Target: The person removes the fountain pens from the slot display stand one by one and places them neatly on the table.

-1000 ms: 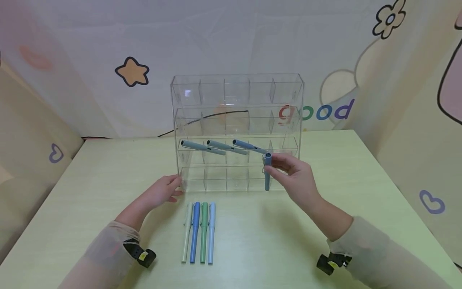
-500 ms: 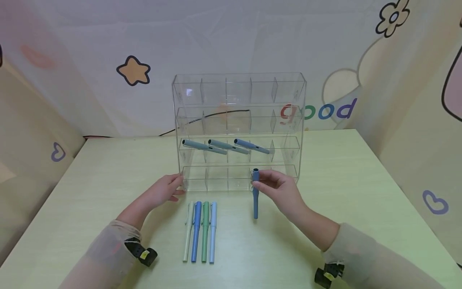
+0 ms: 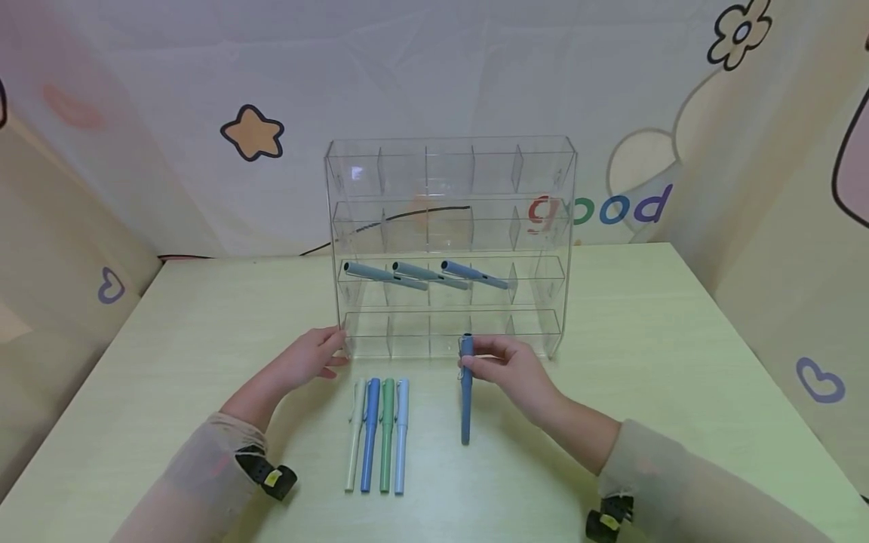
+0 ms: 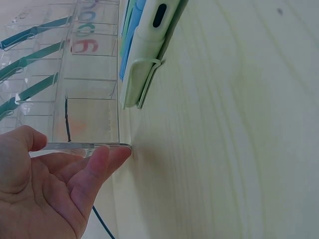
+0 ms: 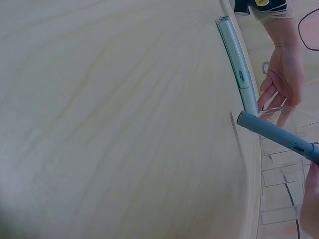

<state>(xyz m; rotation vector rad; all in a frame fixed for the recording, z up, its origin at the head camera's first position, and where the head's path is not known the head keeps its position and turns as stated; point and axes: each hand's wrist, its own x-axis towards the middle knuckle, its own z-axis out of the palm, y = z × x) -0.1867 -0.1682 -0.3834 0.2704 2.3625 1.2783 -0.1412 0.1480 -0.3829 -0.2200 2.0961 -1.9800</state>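
My left hand (image 3: 311, 362) pinched the clear rack (image 3: 448, 172) by its side, near the lower corner. In front of it, a pale green pen (image 3: 355, 437), a blue pen (image 3: 370, 437), a green pen (image 3: 387, 437) and a light blue pen (image 3: 401, 437) lay side by side on the desk (image 3: 204, 317). Three slanted pens (image 3: 428, 276) sat in the third row from the top. Farther right, my right hand (image 3: 512, 369) pinched a greyish-blue pen (image 3: 465, 400) above the desk.

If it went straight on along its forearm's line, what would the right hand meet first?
Probably the clear rack, at its lower front: the right hand, pinching a grey-blue pen, points forward and leftward at it. The gap's depth is hard to judge.
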